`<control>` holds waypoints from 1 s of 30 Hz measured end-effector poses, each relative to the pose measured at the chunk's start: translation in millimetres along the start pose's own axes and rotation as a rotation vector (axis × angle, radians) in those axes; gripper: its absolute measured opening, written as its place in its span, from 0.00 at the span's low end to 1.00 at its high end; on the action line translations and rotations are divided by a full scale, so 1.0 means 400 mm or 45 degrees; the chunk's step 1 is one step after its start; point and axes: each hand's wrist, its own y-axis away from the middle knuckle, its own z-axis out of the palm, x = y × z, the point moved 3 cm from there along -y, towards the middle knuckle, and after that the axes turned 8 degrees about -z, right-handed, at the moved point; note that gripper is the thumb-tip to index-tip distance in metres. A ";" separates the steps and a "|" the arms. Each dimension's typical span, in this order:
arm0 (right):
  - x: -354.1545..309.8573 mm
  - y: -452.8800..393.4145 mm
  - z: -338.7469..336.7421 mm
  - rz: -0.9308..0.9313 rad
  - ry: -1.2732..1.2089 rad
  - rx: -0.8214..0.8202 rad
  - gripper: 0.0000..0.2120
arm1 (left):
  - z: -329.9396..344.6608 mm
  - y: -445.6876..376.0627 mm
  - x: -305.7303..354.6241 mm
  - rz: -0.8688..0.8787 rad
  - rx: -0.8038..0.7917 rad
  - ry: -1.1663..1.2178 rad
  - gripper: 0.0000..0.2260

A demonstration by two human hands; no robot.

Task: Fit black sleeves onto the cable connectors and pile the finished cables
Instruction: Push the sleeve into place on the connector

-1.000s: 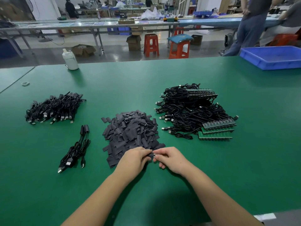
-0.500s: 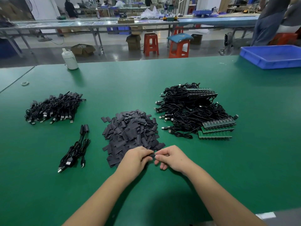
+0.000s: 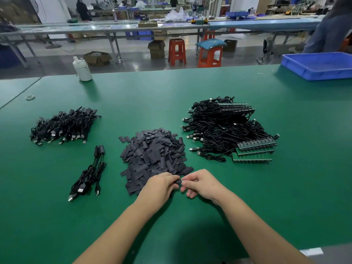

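Observation:
My left hand pinches a small black sleeve at the near edge of the heap of loose black sleeves. My right hand pinches a small connector end right against that sleeve; its cable is hidden by my fingers. A tangled pile of unsleeved black cables with green circuit boards lies to the right of the heap. A few sleeved cables lie to the left of it. A larger pile of black cables sits at the far left.
A blue plastic tray stands at the table's far right. A white bottle stands at the far left edge, with a small ring near it. Stools, boxes, benches and people are beyond the green table.
My hands stay together at the heap's near edge, with only small finger movement. The view has shifted slightly; the piles have not moved.

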 end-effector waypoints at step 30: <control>-0.011 0.007 -0.002 0.061 0.044 -0.051 0.06 | 0.022 0.004 0.009 0.124 0.042 -0.133 0.11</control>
